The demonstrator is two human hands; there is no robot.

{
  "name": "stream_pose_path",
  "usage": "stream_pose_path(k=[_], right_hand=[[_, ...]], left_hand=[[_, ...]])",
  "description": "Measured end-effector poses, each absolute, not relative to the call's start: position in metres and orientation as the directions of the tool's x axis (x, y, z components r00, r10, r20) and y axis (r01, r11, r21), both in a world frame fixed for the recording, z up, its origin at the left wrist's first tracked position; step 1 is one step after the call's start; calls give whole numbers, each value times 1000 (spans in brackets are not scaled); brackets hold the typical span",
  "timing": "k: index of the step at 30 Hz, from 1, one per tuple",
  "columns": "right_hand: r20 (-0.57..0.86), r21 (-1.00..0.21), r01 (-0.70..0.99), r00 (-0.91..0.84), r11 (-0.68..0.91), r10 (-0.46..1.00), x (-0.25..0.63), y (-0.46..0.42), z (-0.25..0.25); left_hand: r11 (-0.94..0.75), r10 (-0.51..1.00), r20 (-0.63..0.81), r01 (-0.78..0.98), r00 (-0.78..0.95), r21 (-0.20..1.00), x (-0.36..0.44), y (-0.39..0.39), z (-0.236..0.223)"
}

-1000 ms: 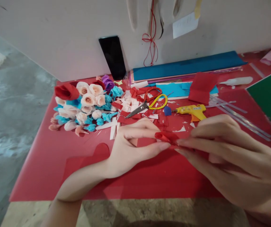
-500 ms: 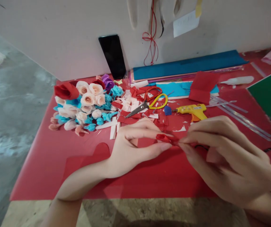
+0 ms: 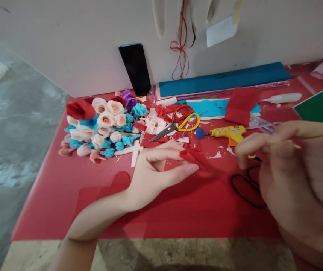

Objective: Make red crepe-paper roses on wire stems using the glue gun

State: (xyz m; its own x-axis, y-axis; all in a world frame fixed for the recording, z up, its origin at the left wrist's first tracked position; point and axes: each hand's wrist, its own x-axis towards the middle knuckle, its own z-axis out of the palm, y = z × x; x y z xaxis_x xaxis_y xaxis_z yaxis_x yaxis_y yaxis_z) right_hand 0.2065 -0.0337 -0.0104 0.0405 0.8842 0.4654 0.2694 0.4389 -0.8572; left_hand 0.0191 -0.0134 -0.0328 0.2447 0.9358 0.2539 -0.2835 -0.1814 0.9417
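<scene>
From where I sit at the remote feed, I have the left hand (image 3: pixel 150 180) at the centre of the frame, its thumb and fingers closed in a pinch around a small rolled piece of red crepe paper (image 3: pixel 188 156). The roll lies just above the middle of the frame's lower half, its curled end facing left and its narrow, blurred end pointing right.

I see the right hand (image 3: pixel 305 180) at the right edge, well apart from the roll, fingers curled inward and smeared by motion; I cannot tell whether it grips anything. Just beside it on the left are thin black loops (image 3: pixel 241 194), partly covered.

Above the hands, near the centre, I see metal scissors with one red and one yellow handle (image 3: pixel 167 131) on red and white paper scraps (image 3: pixel 152 122). To their right lies a yellow glue gun (image 3: pixel 226 131). A cluster of white, blue, red and purple paper flowers (image 3: pixel 105 119) fills the left part of the red tabletop (image 3: pixel 200 224). Behind it, a black phone (image 3: pixel 135 69) leans on the pale wall (image 3: pixel 79 45).
</scene>
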Motion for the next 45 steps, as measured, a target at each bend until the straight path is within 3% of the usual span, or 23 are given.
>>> stream_pose_path(k=[7, 11, 18, 24, 27, 29, 31, 33, 38, 45], right_hand=[[116, -991, -81, -65, 111, 991, 208, -25, -13], [104, -986, -146, -194, 76, 976, 210, -25, -11], [87, -995, -72, -264, 70, 961, 213, -26, -9], [128, -988, -123, -289, 95, 949, 215, -24, -12], [154, -988, -57, -231, 145, 961, 213, -18, -14], [236, -950, 177, -131, 257, 963, 210, -13, -17], [341, -826, 458, -60, 329, 938, 207, -8, -20], [375, -727, 598, -66, 338, 925, 204, -4, -25], [373, -673, 622, -182, 400, 910, 204, -6, -27], [656, -534, 562, -196, 632, 729, 203, -32, 4]], left_hand=[[-119, 933, 212, -308, 290, 944, 18, -14, -32], [-112, 934, 207, -309, 293, 944, 18, -14, -32], [-86, 935, 179, -293, 307, 952, 17, -15, -31], [-81, 936, 176, -301, 305, 950, 17, -16, -30], [-85, 935, 182, -306, 305, 948, 17, -16, -30], [-83, 934, 177, -294, 311, 952, 17, -15, -29], [-76, 934, 166, -278, 317, 958, 17, -15, -28], [-65, 936, 151, -267, 317, 961, 17, -15, -27], [-53, 938, 137, -259, 318, 965, 17, -14, -29], [-86, 936, 170, -266, 310, 960, 19, -15, -33]])
